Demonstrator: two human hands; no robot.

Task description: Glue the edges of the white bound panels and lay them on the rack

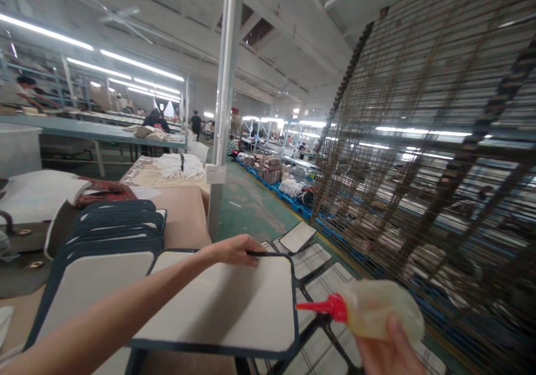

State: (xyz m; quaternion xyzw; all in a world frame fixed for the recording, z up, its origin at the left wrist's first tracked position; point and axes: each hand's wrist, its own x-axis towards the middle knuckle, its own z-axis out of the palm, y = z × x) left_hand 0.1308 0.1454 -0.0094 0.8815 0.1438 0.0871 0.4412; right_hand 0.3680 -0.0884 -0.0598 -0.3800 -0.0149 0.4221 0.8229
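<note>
My left hand [239, 249] reaches across and grips the far edge of a flat white panel [221, 302] with a dark blue border and rounded corners. A shadow falls across the panel's white face. In my right hand [391, 350] is a squeeze bottle [381, 309] with a red nozzle and a pale yellowish liquid inside. The bottle lies sideways, its nozzle pointing left at the panel's right edge, a small way from it. Left of the panel lies an overlapping stack of similar bordered panels [115, 241].
A brown-covered table [184, 213] bears the stack. A metal post [221, 101] with a socket box stands beyond. At the right, more panels [322, 269] lie low beside a large wire rack [419, 140]. A bag [25, 252] sits at the left; people work in the background.
</note>
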